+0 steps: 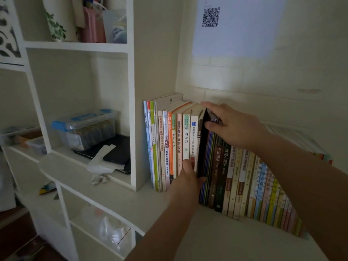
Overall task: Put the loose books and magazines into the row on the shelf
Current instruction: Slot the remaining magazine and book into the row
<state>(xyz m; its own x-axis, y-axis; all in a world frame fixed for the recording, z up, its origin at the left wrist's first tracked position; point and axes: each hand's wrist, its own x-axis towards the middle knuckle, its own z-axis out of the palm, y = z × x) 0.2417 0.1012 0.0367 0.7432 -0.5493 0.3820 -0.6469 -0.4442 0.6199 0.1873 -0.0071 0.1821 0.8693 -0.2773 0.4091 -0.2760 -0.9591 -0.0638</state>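
A dark book [204, 146] is pinched at its top by the right hand [232, 125] and steadied near its foot by the curled left hand [188, 178], so that it is held upright, partly inside the row [244, 178] on the shelf [131, 200].

Spines [186, 137] – 西游记, 中国通史

Dark-covered book [202, 144] upright, wedged mid-row among standing books [244, 178] on shelf [131, 200]
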